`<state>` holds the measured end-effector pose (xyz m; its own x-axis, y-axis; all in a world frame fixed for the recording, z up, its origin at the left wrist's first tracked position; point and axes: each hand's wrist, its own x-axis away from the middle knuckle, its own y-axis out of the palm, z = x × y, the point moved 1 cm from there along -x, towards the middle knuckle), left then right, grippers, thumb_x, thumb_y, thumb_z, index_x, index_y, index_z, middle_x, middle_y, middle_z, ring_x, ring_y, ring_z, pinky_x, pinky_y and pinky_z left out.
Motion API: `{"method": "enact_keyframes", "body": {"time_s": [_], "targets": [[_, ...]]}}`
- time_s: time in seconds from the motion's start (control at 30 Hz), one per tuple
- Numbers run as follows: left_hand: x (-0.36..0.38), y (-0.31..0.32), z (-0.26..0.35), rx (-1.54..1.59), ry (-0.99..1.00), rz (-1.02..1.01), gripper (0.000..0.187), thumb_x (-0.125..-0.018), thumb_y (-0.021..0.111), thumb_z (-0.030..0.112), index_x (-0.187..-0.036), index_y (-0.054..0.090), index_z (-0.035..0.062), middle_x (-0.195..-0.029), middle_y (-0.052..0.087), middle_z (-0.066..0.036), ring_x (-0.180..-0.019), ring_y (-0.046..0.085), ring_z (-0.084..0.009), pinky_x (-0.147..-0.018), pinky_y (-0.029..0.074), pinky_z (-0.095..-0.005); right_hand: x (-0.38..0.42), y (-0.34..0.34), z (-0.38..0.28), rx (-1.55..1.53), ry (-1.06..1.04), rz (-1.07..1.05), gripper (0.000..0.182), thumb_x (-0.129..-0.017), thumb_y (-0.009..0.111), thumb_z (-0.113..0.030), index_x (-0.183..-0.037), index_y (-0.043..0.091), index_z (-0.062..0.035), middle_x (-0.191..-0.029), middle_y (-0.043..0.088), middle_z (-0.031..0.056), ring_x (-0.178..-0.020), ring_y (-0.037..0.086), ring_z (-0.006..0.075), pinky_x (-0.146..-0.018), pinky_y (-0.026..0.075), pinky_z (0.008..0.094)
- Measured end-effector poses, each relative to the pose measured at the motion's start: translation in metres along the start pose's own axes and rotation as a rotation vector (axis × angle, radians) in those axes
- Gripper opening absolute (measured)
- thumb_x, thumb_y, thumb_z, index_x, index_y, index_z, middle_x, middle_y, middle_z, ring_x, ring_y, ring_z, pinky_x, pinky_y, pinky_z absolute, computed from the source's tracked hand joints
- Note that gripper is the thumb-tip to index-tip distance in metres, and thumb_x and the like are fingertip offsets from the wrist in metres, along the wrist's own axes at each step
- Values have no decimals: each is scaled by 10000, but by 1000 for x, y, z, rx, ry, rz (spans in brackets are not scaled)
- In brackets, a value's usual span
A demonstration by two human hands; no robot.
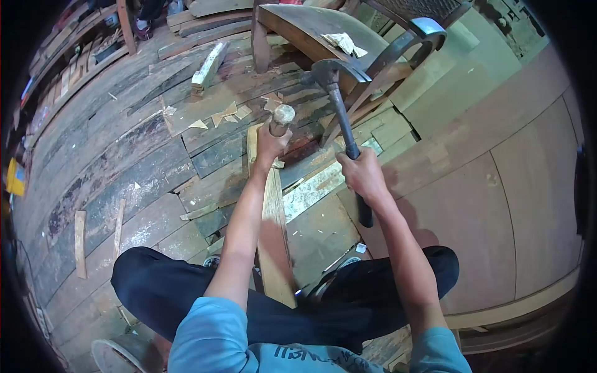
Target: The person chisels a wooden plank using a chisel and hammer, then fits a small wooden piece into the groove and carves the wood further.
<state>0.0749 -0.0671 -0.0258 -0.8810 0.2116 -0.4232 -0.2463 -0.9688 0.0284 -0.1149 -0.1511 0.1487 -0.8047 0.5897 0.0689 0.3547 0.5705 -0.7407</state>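
Observation:
A long pale wooden board [273,230] lies on the floor between the person's legs. Over its far end, my left hand [272,142] is wrapped round a chisel-like tool, whose round, worn top [284,114] points up; its lower end is hidden by the hand. To the right, my right hand [362,174] grips the dark handle of a claw hammer [339,102]. The hammer's head is raised, apart from the tool's top. A small wood chip [278,164] shows beside my left wrist at the board's edge.
A wooden chair [298,31] with a curved arm stands at the top, with shavings [344,44] on it. A wood block [209,65] and chips [229,115] lie on the plank floor. Large panels [454,217] are at right, a bucket [118,355] at bottom left.

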Motion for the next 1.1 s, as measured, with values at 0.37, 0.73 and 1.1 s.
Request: {"method": "enact_keyframes", "body": {"time_s": [0.37, 0.73, 1.1], "targets": [[-4, 6, 1, -1, 4, 33, 294, -682, 684, 129, -939, 616, 3, -775, 660, -144, -707, 643, -230, -675, 485, -342, 8, -12, -32, -81, -50, -37, 304, -819, 626, -195, -589, 502, -40, -485, 466, 1, -394, 452, 100, -373, 344, 272], [-8, 2, -7, -26, -72, -58, 439, -661, 689, 188, -1054, 616, 6, -882, 668, -193, -817, 660, -305, -734, 499, -347, 0, -10, 10, -131, -51, 285, 285, -834, 582, -214, -765, 587, 62, -646, 605, 186, -573, 602, 264, -560, 470, 387], [-5, 1, -1, -28, -44, -29, 369, -671, 673, 138, -1011, 623, 5, -826, 668, -173, -759, 660, -255, -711, 494, -345, 17, 22, 10, -178, 65, -45, 313, -798, 589, -161, -571, 454, 7, -458, 435, 28, -389, 452, 123, -390, 365, 323]]}}
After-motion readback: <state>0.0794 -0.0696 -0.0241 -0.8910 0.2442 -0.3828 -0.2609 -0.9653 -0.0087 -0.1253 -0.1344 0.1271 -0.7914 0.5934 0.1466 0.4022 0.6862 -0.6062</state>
